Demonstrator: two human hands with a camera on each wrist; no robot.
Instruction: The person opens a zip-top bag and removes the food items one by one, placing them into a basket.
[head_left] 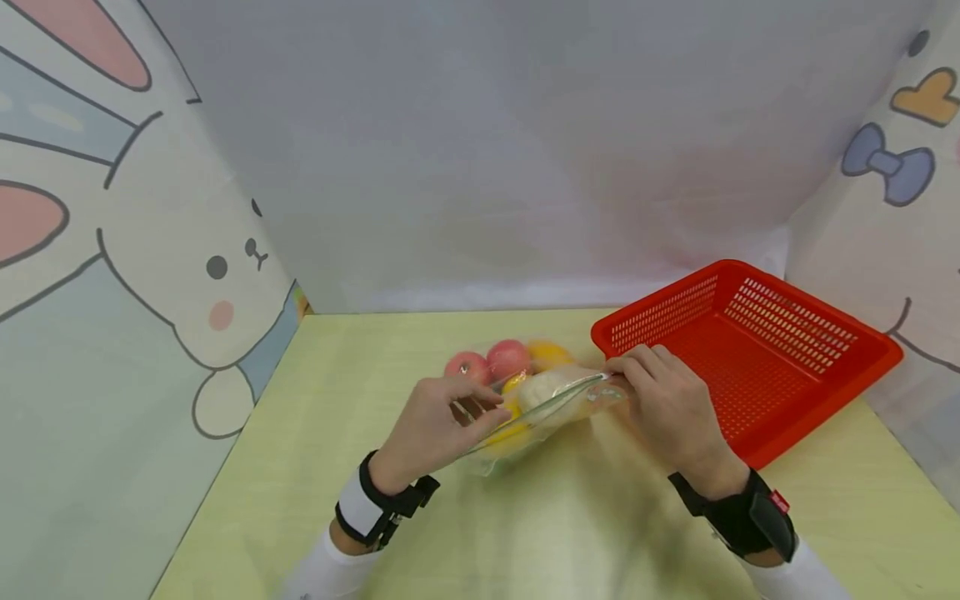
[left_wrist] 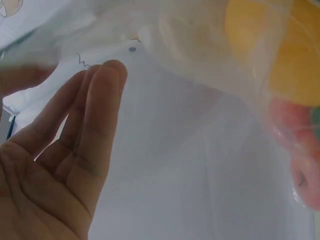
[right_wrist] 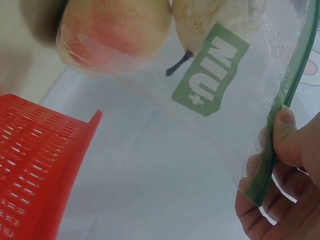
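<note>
A clear zip bag [head_left: 561,419] with a green seal and a green label is held tilted above the table, with several fruits in it. Pinkish-red fruits [head_left: 510,359], a yellow fruit [head_left: 550,353] and a pale pear [right_wrist: 217,20] with a dark stem show through the plastic. My right hand [head_left: 669,408] pinches one end of the green seal between thumb and fingers. At the other end of the seal is my left hand [head_left: 438,422], its fingers extended and parted from the thumb. The thumb appears to touch the bag's edge.
To the right, a red perforated plastic basket [head_left: 738,358] stands on the pale yellow table [head_left: 337,375], close beside my right hand. A plain light backdrop [head_left: 480,167] rises behind the table, and cartoon-printed panels stand at both sides.
</note>
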